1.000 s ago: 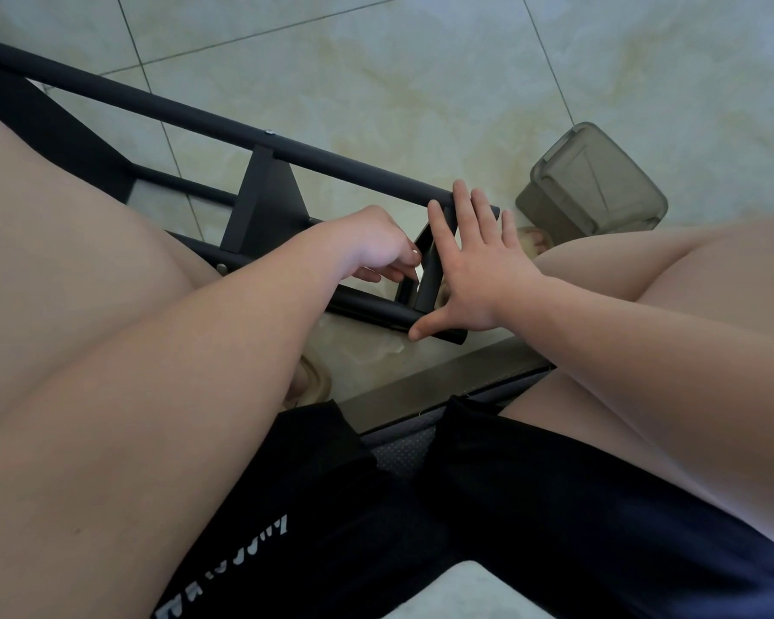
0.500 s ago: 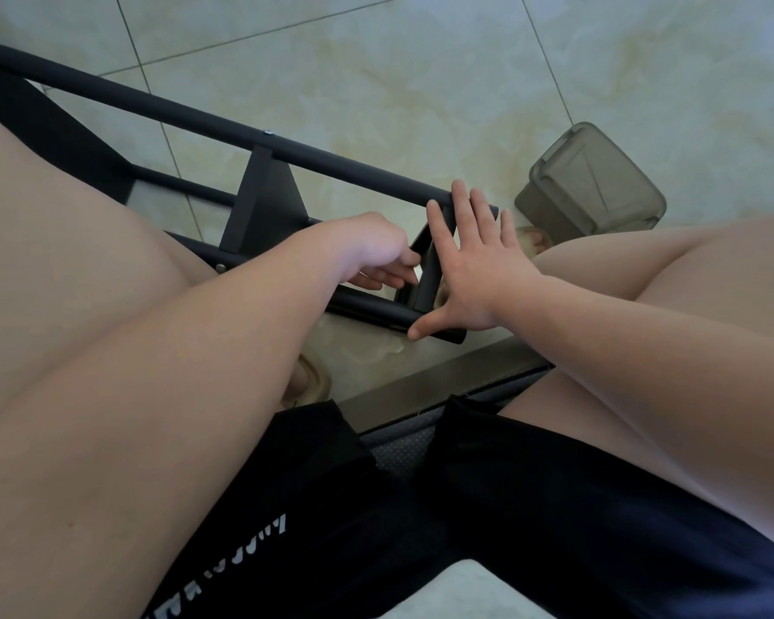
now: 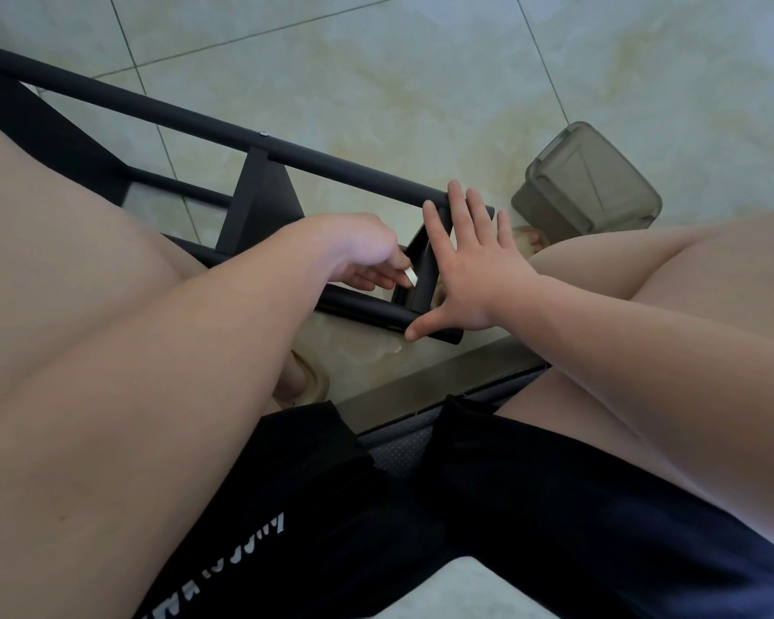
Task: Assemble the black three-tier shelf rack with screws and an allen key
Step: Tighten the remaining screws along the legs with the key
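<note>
Your right hand point(image 3: 470, 270) lies flat against the end of the black rack point(image 3: 260, 198). Its fingers point(image 3: 459, 207) are straight and spread, their tips reaching the upper tube, and the thumb is stretched down onto the end of the lower tube. That hand grasps nothing; it only presses. The short end crosspiece point(image 3: 423, 279) runs between the two tubes just beside your palm.

Your left hand point(image 3: 363, 252) comes in from the other side with its fingers point(image 3: 387, 279) curled under, their tips right at that crosspiece. Something small and pale shows at the fingertips. You cannot tell whether it is a nail, a screw or the key, nor whether those fingers are pinching anything.

The rack lies on its side across the floor point(image 3: 376, 60) between your knees. Its long tubes run up to the left, where your left thigh covers them and the picture edge cuts them off. One flat black panel stands between the tubes.

The floor is pale glossy tile with thin dark joints. A smoky translucent lidded container point(image 3: 586, 180) sits on it just beyond your right knee. A tan sandal point(image 3: 307, 382) peeks out under your left forearm. Dark shorts point(image 3: 510, 507) fill the bottom of the view, and a grey ledge point(image 3: 443, 382) crosses just ahead of them.
</note>
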Demonstrator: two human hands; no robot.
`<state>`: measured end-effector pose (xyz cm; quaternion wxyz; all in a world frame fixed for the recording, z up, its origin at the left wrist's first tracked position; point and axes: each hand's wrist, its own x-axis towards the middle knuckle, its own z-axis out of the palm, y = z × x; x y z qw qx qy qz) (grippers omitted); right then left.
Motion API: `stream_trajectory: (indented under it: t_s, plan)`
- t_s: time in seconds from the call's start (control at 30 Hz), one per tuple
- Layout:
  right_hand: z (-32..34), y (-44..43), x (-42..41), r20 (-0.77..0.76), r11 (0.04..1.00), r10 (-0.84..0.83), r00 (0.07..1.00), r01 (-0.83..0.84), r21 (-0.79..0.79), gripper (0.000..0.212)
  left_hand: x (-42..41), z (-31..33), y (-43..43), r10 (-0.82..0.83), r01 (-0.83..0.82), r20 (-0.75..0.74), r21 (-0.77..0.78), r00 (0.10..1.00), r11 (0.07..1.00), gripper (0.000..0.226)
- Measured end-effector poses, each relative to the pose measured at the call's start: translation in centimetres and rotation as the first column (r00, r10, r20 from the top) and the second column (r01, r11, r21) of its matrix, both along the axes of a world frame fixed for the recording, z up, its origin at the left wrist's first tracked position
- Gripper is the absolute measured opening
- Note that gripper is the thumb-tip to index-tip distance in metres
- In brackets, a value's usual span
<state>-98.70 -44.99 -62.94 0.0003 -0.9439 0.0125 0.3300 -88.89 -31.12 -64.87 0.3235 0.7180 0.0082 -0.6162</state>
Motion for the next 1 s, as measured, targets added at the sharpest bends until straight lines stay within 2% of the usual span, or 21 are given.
stream_trajectory:
  t_s: [0.47, 0.7, 1.0]
  plan:
    - [-0.2, 0.0, 0.0, 0.004, 1.0, 0.005, 1.0, -0.005, -0.01, 0.161, 0.3, 0.1, 1.0, -0.147, 0.147, 0.092, 0.0, 0.985, 0.989, 0.015]
    - [0.0, 0.0, 0.0, 0.006, 1.0, 0.005, 1.0, -0.005, -0.015, 0.161, 0.3, 0.4, 1.4, -0.33, 0.33, 0.186, 0.031, 0.925, 0.943, 0.016]
    - [0.2, 0.1, 0.1, -0.009, 1.0, 0.003, 1.0, -0.004, -0.02, 0.16, 0.2, -0.1, 1.6, -0.424, 0.43, 0.266, 0.038, 0.866, 0.902, 0.015]
